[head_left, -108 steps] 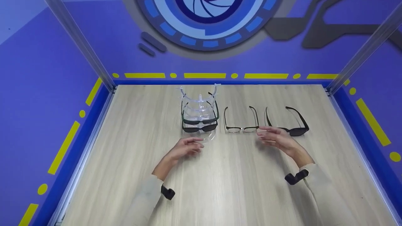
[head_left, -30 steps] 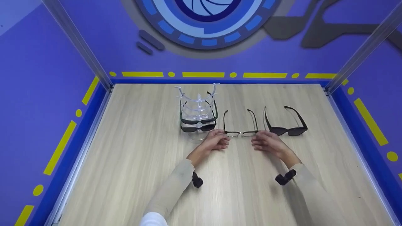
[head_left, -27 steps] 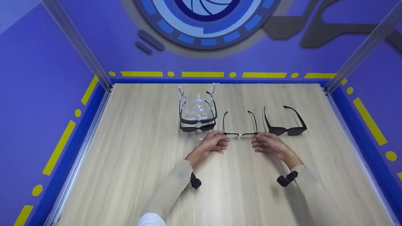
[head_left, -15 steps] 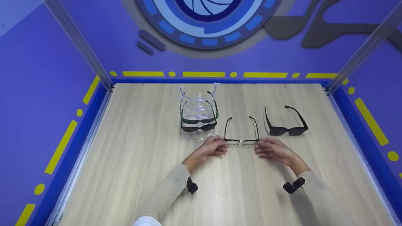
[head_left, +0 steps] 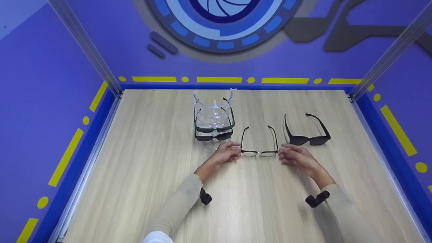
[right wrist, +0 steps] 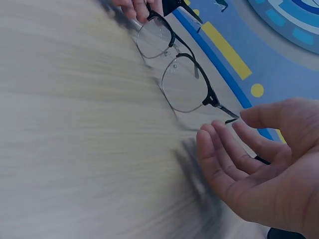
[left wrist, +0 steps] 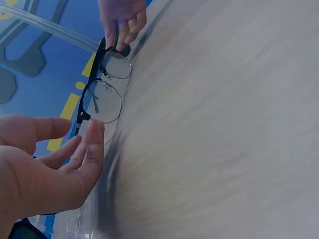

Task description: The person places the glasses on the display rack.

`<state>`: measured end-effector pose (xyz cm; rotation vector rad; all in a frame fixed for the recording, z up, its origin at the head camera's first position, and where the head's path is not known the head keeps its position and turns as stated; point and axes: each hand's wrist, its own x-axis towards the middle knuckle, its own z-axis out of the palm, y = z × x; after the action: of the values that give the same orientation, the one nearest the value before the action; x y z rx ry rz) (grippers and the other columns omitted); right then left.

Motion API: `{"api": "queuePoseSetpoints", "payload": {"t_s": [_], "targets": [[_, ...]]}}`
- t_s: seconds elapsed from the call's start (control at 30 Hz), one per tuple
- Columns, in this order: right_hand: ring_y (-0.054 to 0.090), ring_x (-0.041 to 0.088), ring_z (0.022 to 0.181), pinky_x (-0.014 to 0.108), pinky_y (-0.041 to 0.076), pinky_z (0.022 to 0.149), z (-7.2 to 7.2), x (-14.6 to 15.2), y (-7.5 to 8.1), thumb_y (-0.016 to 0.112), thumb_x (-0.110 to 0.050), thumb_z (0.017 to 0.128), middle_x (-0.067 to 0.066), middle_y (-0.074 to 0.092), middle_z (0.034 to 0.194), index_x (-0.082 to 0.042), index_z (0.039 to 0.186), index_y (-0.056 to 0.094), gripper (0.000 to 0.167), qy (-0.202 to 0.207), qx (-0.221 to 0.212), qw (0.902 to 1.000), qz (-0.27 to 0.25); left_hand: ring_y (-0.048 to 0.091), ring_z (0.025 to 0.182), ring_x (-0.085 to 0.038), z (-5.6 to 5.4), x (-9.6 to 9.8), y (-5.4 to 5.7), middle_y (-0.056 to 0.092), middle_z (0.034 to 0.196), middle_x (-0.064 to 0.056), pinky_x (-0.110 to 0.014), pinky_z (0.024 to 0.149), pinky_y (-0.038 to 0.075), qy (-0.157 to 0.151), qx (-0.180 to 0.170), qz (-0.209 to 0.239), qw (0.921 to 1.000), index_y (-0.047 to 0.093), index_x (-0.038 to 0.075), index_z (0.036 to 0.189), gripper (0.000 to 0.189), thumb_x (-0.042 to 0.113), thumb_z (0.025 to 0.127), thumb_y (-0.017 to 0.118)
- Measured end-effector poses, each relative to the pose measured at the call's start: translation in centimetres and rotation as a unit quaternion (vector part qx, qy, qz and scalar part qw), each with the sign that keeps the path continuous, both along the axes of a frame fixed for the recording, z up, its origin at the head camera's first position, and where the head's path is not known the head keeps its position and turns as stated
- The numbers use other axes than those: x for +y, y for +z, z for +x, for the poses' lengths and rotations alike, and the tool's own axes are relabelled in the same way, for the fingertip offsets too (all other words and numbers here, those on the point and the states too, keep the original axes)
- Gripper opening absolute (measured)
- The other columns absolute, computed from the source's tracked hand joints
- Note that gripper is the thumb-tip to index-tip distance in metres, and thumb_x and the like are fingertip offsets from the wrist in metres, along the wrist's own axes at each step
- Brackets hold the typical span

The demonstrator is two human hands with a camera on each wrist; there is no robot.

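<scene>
Clear-lensed eyeglasses with dark upper rims (head_left: 268, 154) stand on the table, temples unfolded and pointing away from me. Beside their left end is my left hand (head_left: 225, 153), thumb and fingers parted; in the left wrist view the fingertips (left wrist: 95, 127) lie close to the hinge, and I cannot tell whether they touch. At the other end my right hand (head_left: 298, 158) has its fingers loosely bent and apart from the thumb, with nothing gripped. In the right wrist view a small gap shows between those fingers (right wrist: 217, 144) and the frame (right wrist: 212, 97).
Left of the eyeglasses, a clear display stand (head_left: 215, 114) carries greenish-framed sunglasses (head_left: 205, 130) above black sunglasses (head_left: 205, 138). More black sunglasses (head_left: 317, 141) lie unfolded behind my right hand. Blue printed walls enclose the wooden table (head_left: 141, 141) at the back and sides.
My left hand came over from the stand's base, and both hands held the eyeglasses by their ends. The eyeglasses moved towards me. Since half a second ago, both hands have loosened and spread outward.
</scene>
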<state>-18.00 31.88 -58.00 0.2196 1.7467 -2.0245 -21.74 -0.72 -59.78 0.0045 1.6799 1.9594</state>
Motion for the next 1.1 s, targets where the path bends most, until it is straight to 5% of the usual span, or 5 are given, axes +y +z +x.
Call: {"api": "queuePoseSetpoints", "payload": {"t_s": [0.27, 0.4, 0.8, 1.1], "targets": [[0.071, 0.007, 0.104, 0.027, 0.056, 0.103, -0.4, -1.0, -0.3, 0.058, -0.01, 0.104, -0.005, 0.073, 0.113, 0.011, 0.157, 0.021, 0.067, -0.045, 0.006, 0.9988, -0.017, 0.063, 0.077, -0.008, -0.8, 1.0, 0.3, 0.065, 0.128, -0.026, -0.026, 0.081, 0.059, 0.046, -0.008, 0.008, 0.9989, 0.045, -0.006, 0.147, 0.051, -0.006, 0.097, 0.056], [0.07, 0.006, 0.103, 0.025, 0.055, 0.102, -0.8, -1.3, -0.6, 0.058, -0.008, 0.104, -0.005, 0.071, 0.114, 0.009, 0.157, 0.022, 0.067, -0.05, 0.007, 0.9985, -0.022, 0.064, 0.08, -0.008, -1.0, 1.4, 0.2, 0.062, 0.135, -0.028, -0.03, 0.086, 0.06, 0.05, -0.009, -0.003, 0.9987, 0.046, -0.003, 0.148, 0.053, -0.006, 0.097, 0.058], [0.07, 0.008, 0.107, 0.025, 0.057, 0.098, -1.5, -2.0, -1.3, 0.054, -0.004, 0.105, -0.002, 0.075, 0.109, 0.01, 0.157, 0.021, 0.064, -0.05, 0.021, 0.9977, -0.04, 0.069, 0.085, -0.01, -1.4, 2.0, -0.4, 0.065, 0.131, -0.029, -0.026, 0.078, 0.061, 0.063, -0.019, 0.033, 0.9973, 0.047, -0.004, 0.146, 0.053, -0.013, 0.094, 0.056], [0.071, 0.01, 0.104, 0.028, 0.059, 0.097, -1.0, -1.6, -1.3, 0.057, 0.001, 0.102, -0.002, 0.075, 0.108, 0.01, 0.156, 0.023, 0.065, -0.039, 0.017, 0.9976, -0.055, 0.071, 0.079, -0.01, -1.0, 1.7, -0.2, 0.074, 0.112, -0.017, -0.024, 0.074, 0.062, 0.061, -0.023, 0.021, 0.9977, 0.051, -0.003, 0.144, 0.054, -0.012, 0.091, 0.06]]}}
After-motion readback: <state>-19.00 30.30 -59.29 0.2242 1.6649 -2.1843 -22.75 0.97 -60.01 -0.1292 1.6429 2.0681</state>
